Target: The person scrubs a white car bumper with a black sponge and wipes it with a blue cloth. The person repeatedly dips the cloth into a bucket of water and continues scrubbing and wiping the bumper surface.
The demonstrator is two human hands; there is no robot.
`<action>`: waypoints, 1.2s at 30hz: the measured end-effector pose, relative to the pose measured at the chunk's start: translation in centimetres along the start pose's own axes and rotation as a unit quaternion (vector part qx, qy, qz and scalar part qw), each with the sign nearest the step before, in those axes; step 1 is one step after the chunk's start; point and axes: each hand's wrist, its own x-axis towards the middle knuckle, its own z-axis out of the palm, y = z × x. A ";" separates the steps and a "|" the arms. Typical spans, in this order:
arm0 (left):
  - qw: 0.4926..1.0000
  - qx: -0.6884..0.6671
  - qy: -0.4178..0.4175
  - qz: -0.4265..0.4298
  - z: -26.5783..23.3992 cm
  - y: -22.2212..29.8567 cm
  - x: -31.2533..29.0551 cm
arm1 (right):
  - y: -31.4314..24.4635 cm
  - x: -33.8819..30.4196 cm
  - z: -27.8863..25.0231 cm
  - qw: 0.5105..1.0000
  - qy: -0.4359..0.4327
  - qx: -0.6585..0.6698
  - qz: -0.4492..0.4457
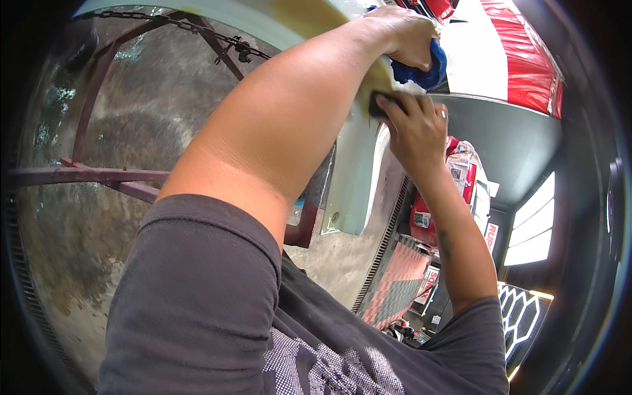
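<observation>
A long pale grey-green car body panel with olive-tan patches runs across the top and down the middle. Near the top, my left hand is closed on a crumpled blue cloth, against or just over the panel; contact there is hard to see. Just below it, my right hand grips a small dark block, its fingers bent over it. The block rests on an olive-tan patch beside the panel's edge. My left forearm hides part of the panel.
A maroon metal stand and a dark chain are at the left, over a stained concrete floor. On the right are a red car partly covered with paper, a red-and-white sheet, and a floor grating.
</observation>
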 end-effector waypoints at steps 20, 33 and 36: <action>0.999 -0.006 -0.047 -0.005 -2.0 1.1 -1.3 | -1.7 0.6 0.8 0.999 0.013 -0.036 0.034; 1.000 -0.001 0.016 -0.018 -0.4 -0.2 -1.0 | -2.1 -2.9 0.0 0.999 -0.028 0.009 -0.017; 0.999 -0.025 -0.039 -0.017 -0.5 0.6 0.8 | -0.8 1.5 -0.6 0.996 -0.054 -0.051 -0.046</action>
